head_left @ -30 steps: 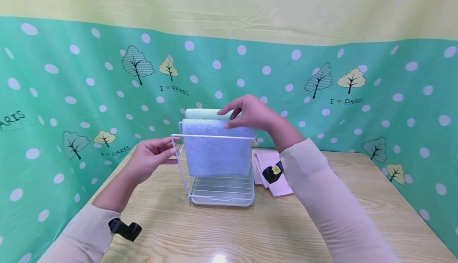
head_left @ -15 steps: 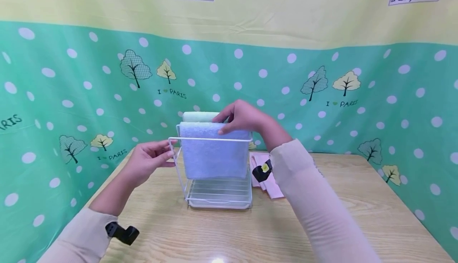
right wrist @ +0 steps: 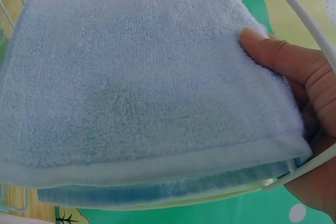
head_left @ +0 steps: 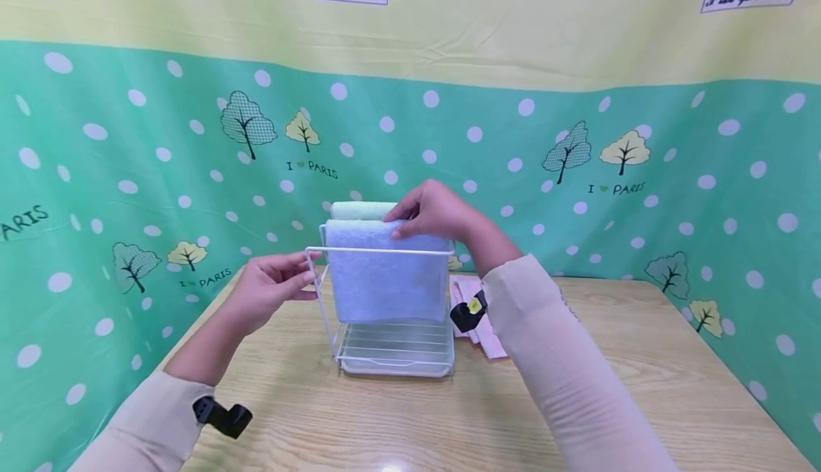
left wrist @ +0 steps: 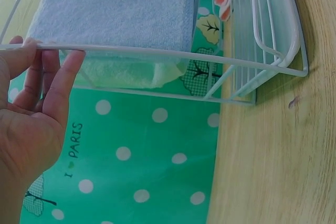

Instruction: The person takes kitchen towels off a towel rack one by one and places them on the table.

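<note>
One blue towel (head_left: 390, 283) under your right hand (head_left: 439, 209), inside a white rack (head_left: 398, 370)

From the head view, the blue towel hangs directly below your right fingertips, its top fold running left to right and its face dropping behind the rack's front bar. Your right hand is the nearer one, nearly closed, with the thumb on the towel's front and fingers over its back. Your left hand (head_left: 274, 288) is at the rack's left side. Close behind stands a pale green towel (head_left: 362, 210); a pink cloth (head_left: 489, 338) lies on the table (head_left: 321, 415), just beside the rack's right side.

In the left wrist view, your left thumb and fingers pinch the rack's rail, with the blue towel just past it.

In the right wrist view, your thumb presses the blue pile near its edge; most fingers are hidden behind. White bars run close beside that hand, so the space looks tight.
</note>
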Motion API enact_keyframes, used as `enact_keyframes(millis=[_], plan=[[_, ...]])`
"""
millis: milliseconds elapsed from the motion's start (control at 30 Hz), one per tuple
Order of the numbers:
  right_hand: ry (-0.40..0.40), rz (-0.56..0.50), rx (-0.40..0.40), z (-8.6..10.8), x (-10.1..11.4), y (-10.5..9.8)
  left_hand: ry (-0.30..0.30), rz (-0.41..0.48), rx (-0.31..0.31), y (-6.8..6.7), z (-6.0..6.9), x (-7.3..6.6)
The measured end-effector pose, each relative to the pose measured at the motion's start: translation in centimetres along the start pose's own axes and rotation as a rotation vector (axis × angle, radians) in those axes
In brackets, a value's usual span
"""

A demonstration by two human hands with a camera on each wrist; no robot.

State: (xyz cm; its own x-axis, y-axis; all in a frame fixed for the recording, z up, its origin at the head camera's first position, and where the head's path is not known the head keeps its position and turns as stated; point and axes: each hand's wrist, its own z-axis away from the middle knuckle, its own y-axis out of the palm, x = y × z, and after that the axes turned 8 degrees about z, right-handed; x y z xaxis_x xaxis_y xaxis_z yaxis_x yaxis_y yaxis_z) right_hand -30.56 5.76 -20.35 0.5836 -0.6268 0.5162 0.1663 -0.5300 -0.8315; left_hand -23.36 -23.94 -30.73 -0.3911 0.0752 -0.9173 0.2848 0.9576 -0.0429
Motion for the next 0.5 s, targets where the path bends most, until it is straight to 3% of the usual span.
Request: enact_keyframes(millis=[500], plan=[[0.004,-0.105,-0.149,0.34,-0.14,-0.09,-0.023,-0.071,-0.016,0.25,0.15,-0.29]])
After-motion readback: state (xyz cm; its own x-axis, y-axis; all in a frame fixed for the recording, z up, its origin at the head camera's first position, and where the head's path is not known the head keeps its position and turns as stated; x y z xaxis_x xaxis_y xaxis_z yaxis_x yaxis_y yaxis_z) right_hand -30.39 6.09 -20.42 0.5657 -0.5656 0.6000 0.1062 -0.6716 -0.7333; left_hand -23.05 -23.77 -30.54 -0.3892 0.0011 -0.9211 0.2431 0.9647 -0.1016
